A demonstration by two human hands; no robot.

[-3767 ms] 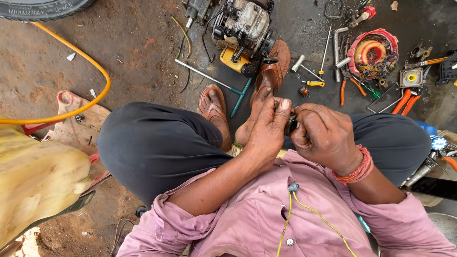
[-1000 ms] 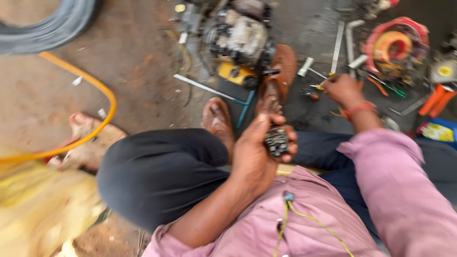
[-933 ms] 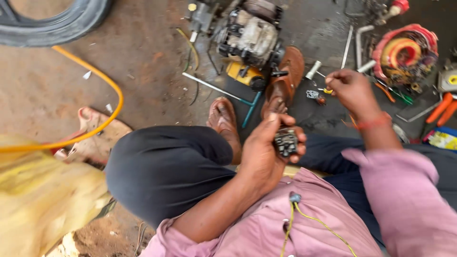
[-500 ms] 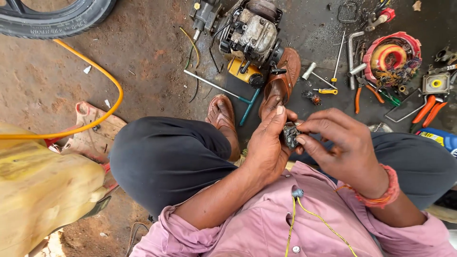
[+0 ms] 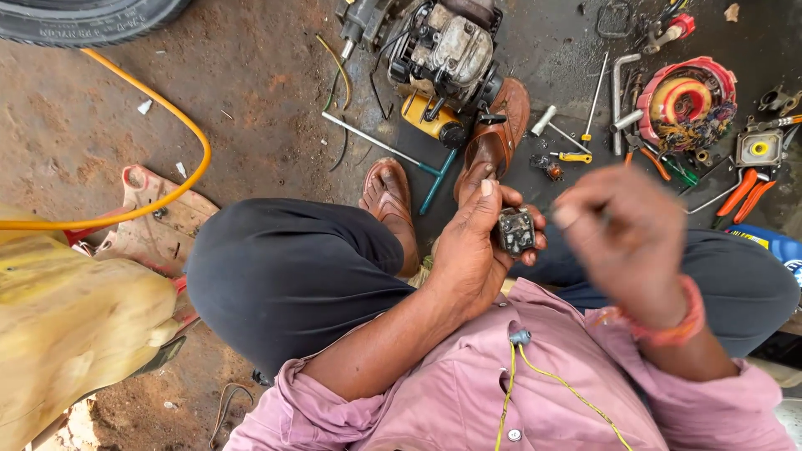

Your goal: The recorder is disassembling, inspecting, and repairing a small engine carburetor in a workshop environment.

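I am sitting on the ground with my knees bent, in dark trousers and a pink shirt. My left hand (image 5: 472, 250) grips a small dark metal engine part (image 5: 515, 230) in front of my chest, thumb pointing up beside it. My right hand (image 5: 622, 230) hovers just to the right of the part, apart from it. It is blurred by motion, with an orange thread band at the wrist. Whether its fingers pinch anything small is not visible.
A small engine (image 5: 447, 46) with a yellow piece (image 5: 428, 119) lies beyond my sandalled feet (image 5: 388, 192). Tools are scattered at the right: a yellow-handled screwdriver (image 5: 573, 156), orange pliers (image 5: 745, 190), a red wound coil (image 5: 689, 100). A tyre (image 5: 75, 15), a yellow hose (image 5: 171, 104) and a yellow bundle (image 5: 67, 326) are at the left.
My right hand reached out to the tools on the ground, came back onto the part, and has now drawn away to the right. My left hand kept hold of the part.
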